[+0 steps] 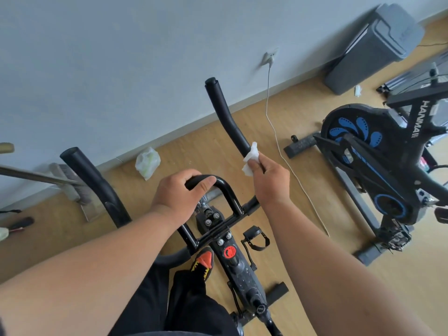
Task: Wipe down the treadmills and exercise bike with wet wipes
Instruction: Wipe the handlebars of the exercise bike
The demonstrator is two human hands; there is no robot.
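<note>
Left hand [180,195] wraps the centre loop of the exercise bike [219,229] (steadying it); right hand [268,177] pinches a wet wipe [251,157] against the one o'clock handlebar [226,117]. Next, probably, strokes upward.

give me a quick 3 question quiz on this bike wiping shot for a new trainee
1. Multiple choice: the right hand presses the white wipe against which part?
A. the right handlebar horn
B. the red knob
C. the pedal

2. True or false: the left hand holds a second wipe.

3. Fill in: the grey bin stands against the ____.

Key
1. A: the wipe sits on the lower stretch of that black horn.
2. False: the left hand only grips the centre loop bar of the bike.
3. Wall.
</note>
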